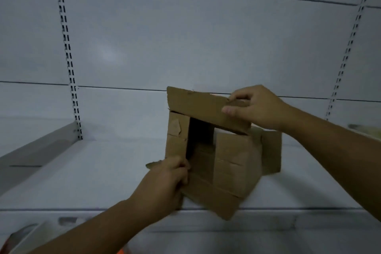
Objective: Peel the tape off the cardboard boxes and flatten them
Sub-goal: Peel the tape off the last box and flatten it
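Note:
A small brown cardboard box (226, 163) is held up over a white shelf, its open end turned toward me with the flaps spread and a dark hollow inside. My left hand (167, 179) grips the lower left flap, fingers curled round its edge. My right hand (253, 107) pinches the upper flap (198, 105) near its right end, thumb on the front and fingers behind. A torn patch shows on the left flap (175, 128). I cannot make out any tape.
The white shelf (82, 171) runs across below the box, its front lip (206, 212) near my forearms. A white back panel with slotted uprights (68, 57) stands behind. Something orange (121, 250) shows at the bottom edge. A blurred object (362, 130) sits far right.

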`<state>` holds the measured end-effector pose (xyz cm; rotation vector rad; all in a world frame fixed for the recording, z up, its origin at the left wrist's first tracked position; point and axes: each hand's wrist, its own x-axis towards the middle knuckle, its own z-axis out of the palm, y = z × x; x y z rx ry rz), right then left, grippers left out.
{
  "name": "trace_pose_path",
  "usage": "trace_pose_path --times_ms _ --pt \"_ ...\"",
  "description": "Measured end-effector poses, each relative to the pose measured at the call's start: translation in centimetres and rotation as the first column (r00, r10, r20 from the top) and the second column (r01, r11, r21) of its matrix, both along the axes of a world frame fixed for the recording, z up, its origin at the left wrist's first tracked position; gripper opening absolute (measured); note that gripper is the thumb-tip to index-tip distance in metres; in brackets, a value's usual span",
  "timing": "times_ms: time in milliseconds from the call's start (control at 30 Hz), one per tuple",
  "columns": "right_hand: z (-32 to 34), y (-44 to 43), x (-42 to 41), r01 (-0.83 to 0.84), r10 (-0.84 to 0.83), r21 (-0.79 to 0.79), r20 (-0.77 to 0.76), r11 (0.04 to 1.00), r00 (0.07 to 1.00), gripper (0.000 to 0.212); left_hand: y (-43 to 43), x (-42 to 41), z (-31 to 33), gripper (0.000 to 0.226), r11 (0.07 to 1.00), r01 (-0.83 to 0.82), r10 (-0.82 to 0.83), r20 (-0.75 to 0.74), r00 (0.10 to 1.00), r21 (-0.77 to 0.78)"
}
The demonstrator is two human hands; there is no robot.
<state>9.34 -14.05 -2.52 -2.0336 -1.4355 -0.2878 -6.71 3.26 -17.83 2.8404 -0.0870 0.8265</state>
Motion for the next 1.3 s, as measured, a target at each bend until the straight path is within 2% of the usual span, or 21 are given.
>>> trace_pose_path --times_ms 67,133,167,200,233,300,367,433,467,500,533,567,600,700,833,933,1033,1100,1200,1267,1300 --pt "-2.3 -0.7 0.2 -0.074 0.045 -0.190 -0.153 0.979 0.987 0.039 -0.3 0.2 -1.5 0.030 0.989 0.019 -0.033 -0.094 0.995 -0.148" --pt "-3.6 -1.0 0.4 -0.117 0.078 -0.180 -0.211 0.977 0.974 0.041 -1.2 0.9 -1.6 0.055 0.968 0.011 -0.058 -0.180 0.982 -0.249" --pt "-3.9 -1.0 0.5 -0.117 0.083 -0.131 -0.239 0.984 0.968 0.039 -2.0 1.5 -1.3 0.070 0.921 0.025 -0.114 -0.208 0.971 -0.388" --pt "-4.1 -1.0 0.6 -0.107 0.080 -0.087 -0.271 0.990 0.959 0.037 -2.9 2.0 -0.6 0.081 0.805 0.051 -0.219 -0.216 0.952 -0.590" --pt "-4.2 -0.9 0.7 -0.097 0.076 -0.055 -0.305 0.994 0.949 0.036 -4.0 2.3 0.3 0.083 0.618 0.079 -0.325 -0.163 0.932 -0.782" --pt "-4.4 -0.9 0.9 -0.092 0.072 -0.040 -0.358 0.995 0.931 0.038 -5.4 3.0 1.4 0.068 0.291 0.077 -0.389 -0.044 0.920 -0.954" --pt "-4.7 -0.7 1.1 -0.083 0.062 -0.032 -0.417 0.996 0.907 0.045 -5.5 3.1 1.3 0.056 0.216 0.019 -0.376 -0.065 0.924 -0.976" --pt "-5.2 -0.3 1.1 -0.065 0.045 -0.032 -0.439 0.997 0.898 0.055 -5.2 2.0 1.4 0.050 0.350 0.056 -0.435 -0.109 0.894 -0.935" --pt "-5.3 0.0 1.1 -0.047 0.024 -0.044 -0.430 0.998 0.902 0.063 -4.5 1.6 1.3 0.045 0.543 0.115 -0.425 -0.155 0.892 -0.832" --pt "-5.4 0.3 1.0 -0.027 -0.001 -0.060 -0.418 0.998 0.908 0.071 -3.6 1.6 1.4 0.039 0.803 0.147 -0.331 -0.226 0.916 -0.578" --pt "-5.5 0.6 0.9 -0.022 -0.005 -0.059 -0.428 0.998 0.904 0.073 -2.3 1.8 1.5 0.038 0.976 0.107 -0.155 -0.255 0.955 -0.192" --pt "-5.5 0.8 0.8 -0.037 0.017 -0.034 -0.454 0.999 0.891 0.067 -1.0 2.0 1.7 0.042 0.983 0.005 0.035 -0.217 0.975 0.182" --pt "-5.4 0.9 0.7 -0.062 0.048 -0.013 -0.479 0.998 0.876 0.060 0.1 2.0 1.9 0.045 0.899 -0.084 0.167 -0.159 0.973 0.430" --pt "-5.2 1.0 1.2 -0.045 0.011 -0.065 -0.448 0.997 0.894 0.074 2.3 0.7 2.3 0.033 0.747 -0.163 0.231 -0.022 0.973 0.644" --pt "-5.1 1.3 1.6 -0.038 -0.015 -0.120 -0.412 0.992 0.911 0.089 5.7 -2.4 1.5 0.029 0.864 -0.134 0.153 0.000 0.988 0.486" --pt "-5.5 2.7 0.6 -0.057 0.017 -0.110 -0.331 0.992 0.943 0.057 8.1 -4.6 1.0 0.041 0.929 -0.156 0.168 -0.008 0.986 0.335" --pt "-5.8 4.8 -0.5 -0.030 -0.012 -0.178 -0.228 0.984 0.974 0.063 8.0 -4.7 1.8 0.035 0.965 -0.232 0.224 0.081 0.971 0.120" --pt "-5.9 5.9 -1.2 0.018 -0.048 -0.176 -0.171 0.984 0.984 0.048 7.3 -4.0 3.4 0.028 0.943 -0.296 0.326 0.240 0.914 -0.155" --pt "-6.6 7.3 -3.6 0.039 -0.039 -0.122 0.004 0.992 0.999 0.046 5.7 -2.4 7.3 0.033 0.856 -0.148 0.400 0.454 0.796 -0.495" --pt "-7.1 8.3 -5.8 -0.013 0.037 -0.176 0.133 0.984 0.990 0.056 4.5 -0.7 10.3 0.035 0.841 -0.089 0.360 0.429 0.829 -0.534" --pt "-7.1 8.7 -6.4 -0.014 0.058 -0.232 0.182 0.973 0.982 0.058 4.1 0.4 11.4 0.034 0.850 -0.136 0.332 0.319 0.888 -0.508"
